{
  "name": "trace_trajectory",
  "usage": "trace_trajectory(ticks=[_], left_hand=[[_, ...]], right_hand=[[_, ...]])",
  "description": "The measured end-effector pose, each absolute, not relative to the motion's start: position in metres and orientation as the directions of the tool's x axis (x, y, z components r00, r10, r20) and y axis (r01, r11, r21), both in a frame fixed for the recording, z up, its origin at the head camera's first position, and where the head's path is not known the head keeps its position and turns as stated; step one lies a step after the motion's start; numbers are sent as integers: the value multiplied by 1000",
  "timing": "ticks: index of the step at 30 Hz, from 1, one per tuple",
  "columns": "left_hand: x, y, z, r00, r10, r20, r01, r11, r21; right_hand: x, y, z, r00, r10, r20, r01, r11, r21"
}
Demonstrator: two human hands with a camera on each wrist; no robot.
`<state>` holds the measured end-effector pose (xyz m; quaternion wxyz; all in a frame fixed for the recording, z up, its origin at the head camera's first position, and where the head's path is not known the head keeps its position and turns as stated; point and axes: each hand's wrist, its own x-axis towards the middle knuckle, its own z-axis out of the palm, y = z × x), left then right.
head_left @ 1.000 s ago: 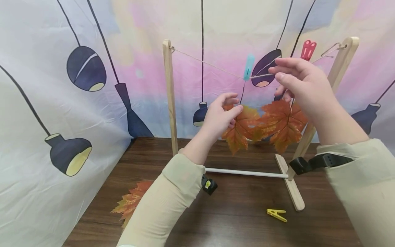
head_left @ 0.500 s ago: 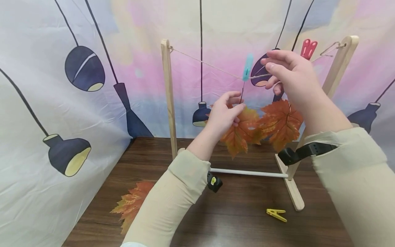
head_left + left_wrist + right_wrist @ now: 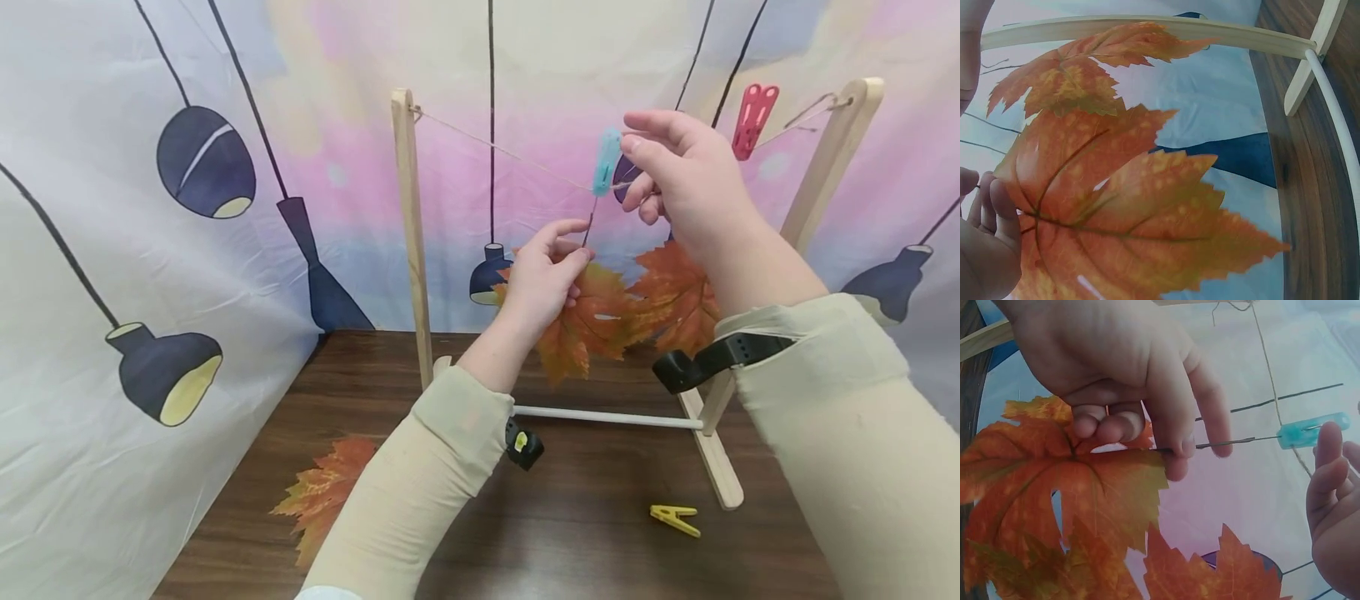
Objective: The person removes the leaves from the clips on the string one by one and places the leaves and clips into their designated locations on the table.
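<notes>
My left hand [image 3: 536, 279] pinches the dark stem [image 3: 588, 229] of an orange maple leaf [image 3: 588, 333] between thumb and fingers. Above it, a light blue clothespin [image 3: 606, 162] sits on the twine [image 3: 510, 152], and the stem's top reaches its lower end. My right hand [image 3: 693, 179] is at the clothespin's right side, thumb and forefinger extended and slightly apart. In the right wrist view, its fingertips overlap the clothespin [image 3: 1304, 432]. A second maple leaf [image 3: 678, 287] hangs behind the right forearm, its top hidden.
A red clothespin [image 3: 753, 122] grips the twine near the right wooden post [image 3: 836, 167]. The left post [image 3: 411, 225] and white crossbar [image 3: 607, 416] complete the frame. On the brown table [image 3: 585, 550] lie a yellow clothespin [image 3: 673, 518] and another maple leaf [image 3: 330, 492], partly under the left sleeve.
My right hand has moved left along the twine to the blue clothespin, uncovering more of the red one. The left hand has stayed by the stem and now pinches it.
</notes>
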<state>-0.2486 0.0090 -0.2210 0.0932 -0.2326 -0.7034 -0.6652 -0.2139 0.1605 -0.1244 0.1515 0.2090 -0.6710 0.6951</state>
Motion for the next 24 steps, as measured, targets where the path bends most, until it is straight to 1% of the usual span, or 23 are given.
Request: trace_trajectory(ticks=[4, 9, 13, 19, 24], left_hand=[[-248, 9, -221, -868, 198, 456, 462, -18, 887], [-246, 11, -221, -868, 201, 454, 457, -36, 889], [-239, 9, -217, -874, 193, 446, 446, -44, 894], [-224, 5, -207, -878, 190, 439, 443, -21, 896], [-222, 5, -206, -876, 196, 440, 445, -19, 895]], right_hand=[[-214, 161, -122, -875, -56, 480, -474, -94, -875], [-214, 162, -121, -876, -42, 480, -475, -100, -875], [-214, 161, -120, -876, -41, 481, -478, -63, -876], [-214, 160, -120, -872, -27, 489, -489, -10, -872], [-213, 159, -121, -852, -8, 523, -522, 82, -849]])
